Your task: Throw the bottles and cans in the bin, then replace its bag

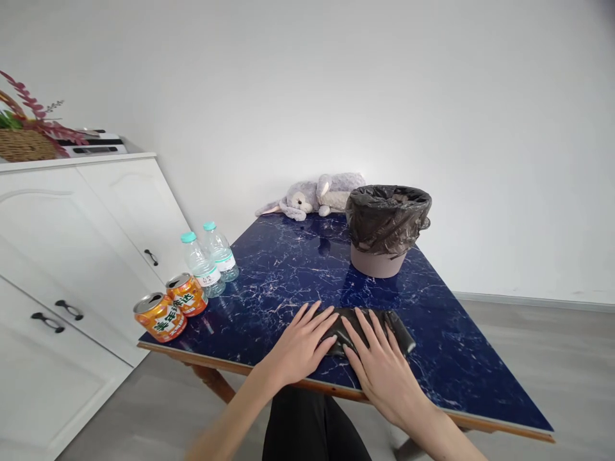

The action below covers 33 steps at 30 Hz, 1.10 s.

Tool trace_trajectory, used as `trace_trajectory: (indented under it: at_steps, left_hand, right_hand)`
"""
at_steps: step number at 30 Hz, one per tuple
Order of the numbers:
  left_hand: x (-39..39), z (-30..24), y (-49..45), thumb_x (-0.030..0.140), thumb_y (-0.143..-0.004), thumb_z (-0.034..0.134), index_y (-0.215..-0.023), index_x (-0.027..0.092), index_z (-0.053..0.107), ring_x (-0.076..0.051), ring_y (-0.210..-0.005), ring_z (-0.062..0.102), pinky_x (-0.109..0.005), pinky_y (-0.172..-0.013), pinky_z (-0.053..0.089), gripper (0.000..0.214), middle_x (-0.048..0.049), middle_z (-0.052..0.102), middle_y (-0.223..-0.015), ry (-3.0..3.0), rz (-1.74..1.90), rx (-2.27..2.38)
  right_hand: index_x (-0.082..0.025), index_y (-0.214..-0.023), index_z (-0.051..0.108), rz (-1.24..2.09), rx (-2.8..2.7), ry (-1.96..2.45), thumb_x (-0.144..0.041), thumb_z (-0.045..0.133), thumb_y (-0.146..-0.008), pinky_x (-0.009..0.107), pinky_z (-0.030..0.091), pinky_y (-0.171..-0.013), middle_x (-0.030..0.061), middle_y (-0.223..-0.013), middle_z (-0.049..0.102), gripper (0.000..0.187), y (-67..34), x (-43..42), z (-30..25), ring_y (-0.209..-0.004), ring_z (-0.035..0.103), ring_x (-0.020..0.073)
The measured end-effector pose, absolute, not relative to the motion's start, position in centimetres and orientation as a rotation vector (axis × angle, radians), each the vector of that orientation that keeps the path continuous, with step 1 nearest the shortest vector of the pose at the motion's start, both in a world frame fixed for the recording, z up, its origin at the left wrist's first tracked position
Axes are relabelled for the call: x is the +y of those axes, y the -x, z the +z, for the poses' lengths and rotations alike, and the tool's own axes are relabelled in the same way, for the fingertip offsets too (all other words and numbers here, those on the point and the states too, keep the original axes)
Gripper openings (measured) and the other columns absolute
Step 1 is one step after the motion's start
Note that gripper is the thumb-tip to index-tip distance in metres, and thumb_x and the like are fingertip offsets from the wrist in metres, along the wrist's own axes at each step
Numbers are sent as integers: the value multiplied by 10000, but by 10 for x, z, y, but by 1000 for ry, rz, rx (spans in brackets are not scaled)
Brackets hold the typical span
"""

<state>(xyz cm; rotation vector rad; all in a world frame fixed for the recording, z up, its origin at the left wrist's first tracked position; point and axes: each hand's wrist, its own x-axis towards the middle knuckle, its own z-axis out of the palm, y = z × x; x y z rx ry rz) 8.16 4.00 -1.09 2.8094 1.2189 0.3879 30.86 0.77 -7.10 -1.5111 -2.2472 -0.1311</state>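
A folded black plastic bag [401,330] lies flat near the front edge of the blue marbled table [283,275]. My left hand [300,342] rests over its left end, fingers stretched out and pointing forward. On its middle and right part, my right hand [382,365] lies with the fingers spread. Both palms face down, and neither hand grips anything. The hands cover much of the bag. Beyond them stands a round bin [377,261] lined with a black bag [388,221] folded over its rim.
Two orange drink cans [161,318] and two clear bottles with teal caps [204,266] stand along the table's left edge. A grey plush rabbit [307,197] lies at the back by the wall. White cabinets [72,237] stand on the left, with a wicker basket [26,144] on top.
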Motion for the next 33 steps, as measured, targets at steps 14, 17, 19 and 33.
trace_trajectory:
  at_steps: [14, 17, 19, 33]
  left_hand:
    - [45, -23, -44, 510, -1129, 354, -1713, 368, 157, -313, -1632, 197, -565, -1304, 320, 632, -10, 236, -1764, -2541, 508, 1549]
    - [44, -26, -40, 530, -1124, 360, -1694, 329, 252, -309, -1628, 226, -563, -1299, 331, 613, -34, 303, -1747, -2483, 537, 1595]
    - [42, -26, -40, 545, -1118, 370, -1672, 302, 311, -310, -1626, 242, -563, -1298, 334, 608, -48, 339, -1734, -2476, 546, 1601]
    - [38, -22, -47, 553, -1110, 388, -1562, 268, 493, -316, -1604, 305, -563, -1291, 354, 545, -65, 439, -1683, -2479, 564, 1640]
  right_hand:
    - [-268, -1574, 544, -203, -2155, 1562, -437, 299, -1115, 617, 367, -1242, 73, -1682, 441, 547, -340, 31, -77, -1576, 355, 361]
    - [-243, -1557, 562, -233, -2143, 1609, -449, 264, -1113, 603, 356, -1253, 81, -1674, 452, 574, -374, 47, -84, -1575, 362, 348]
    - [-246, -1549, 568, -234, -2134, 1655, -466, 238, -1111, 592, 346, -1261, 80, -1676, 449, 590, -400, 60, -92, -1569, 378, 334]
    - [-283, -1431, 610, 136, -1903, 1341, -481, 474, -1069, 490, 510, -1144, 94, -1554, 573, 435, -404, 22, -52, -1452, 527, 328]
